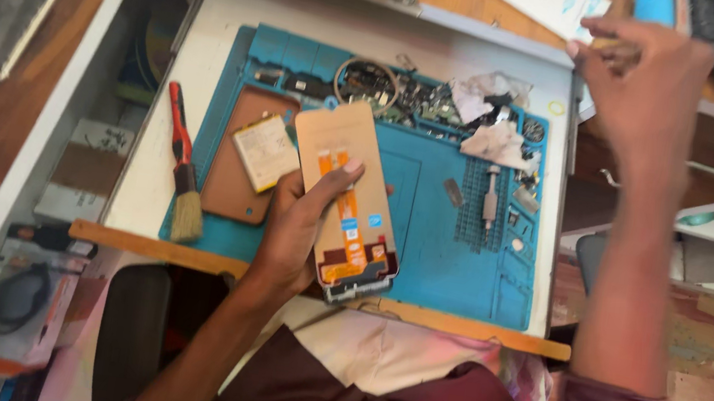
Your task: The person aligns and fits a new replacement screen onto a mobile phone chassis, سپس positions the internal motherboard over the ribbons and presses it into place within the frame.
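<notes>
While right hand [642,92] reaches away, left hand [303,221] grips screen panel [348,199].

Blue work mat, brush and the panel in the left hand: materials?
Work mat: looks like matte moulded silicone or rubber, with compartments formed into it. Brush: glossy red, probably plastic handle, dark ferrule, pale bristles. Screen panel in the left hand: coppery, foil-like back with an orange flex ribbon; probably glass-fronted, though the front is hidden.

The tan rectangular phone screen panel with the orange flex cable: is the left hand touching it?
Touching. The head view shows the left hand gripping the tan rectangular phone screen panel, thumb pressed across its orange flex cable, above the blue work mat.
</notes>
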